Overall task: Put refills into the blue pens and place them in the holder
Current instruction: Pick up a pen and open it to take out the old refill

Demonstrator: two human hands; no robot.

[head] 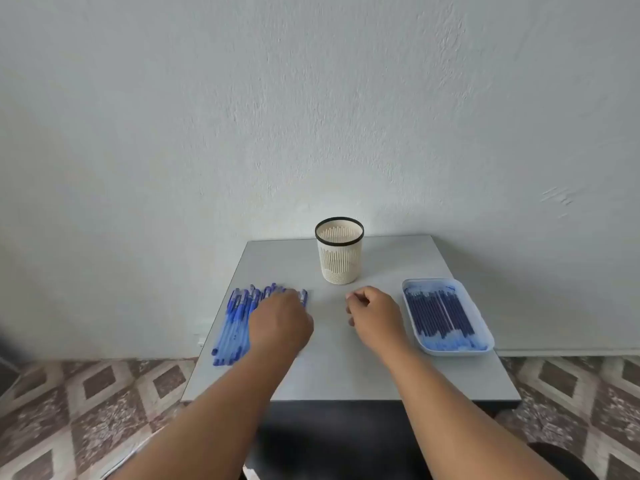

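Pens (232,325), blue with translucent barrels, lie in a loose row on the left part of the grey table (332,368), roughly parallel, caps toward the wall. Left hand (281,322) lies palm down over the right side of this row, covering several pens; fingers point toward the capped ends. Whether the fingers have closed on any pen cannot be told, since the back of the hand hides them.

Refills (438,315), dark blue, lie side by side in a shallow white tray (485,336) on the right part of the table, running front to back. Right hand (372,313) sits on the table between the pens and the tray, just left of the tray, fingers loosely curled inward with thumb against forefinger. Nothing visible in its grasp.

Holder (339,251), cream slotted cup with a dark rim, stands upright at the back centre of the table, near the wall (311,116), apart from both hands. No pens visible above its rim.

Patterned tile floor (86,403) shows on both sides of the table.
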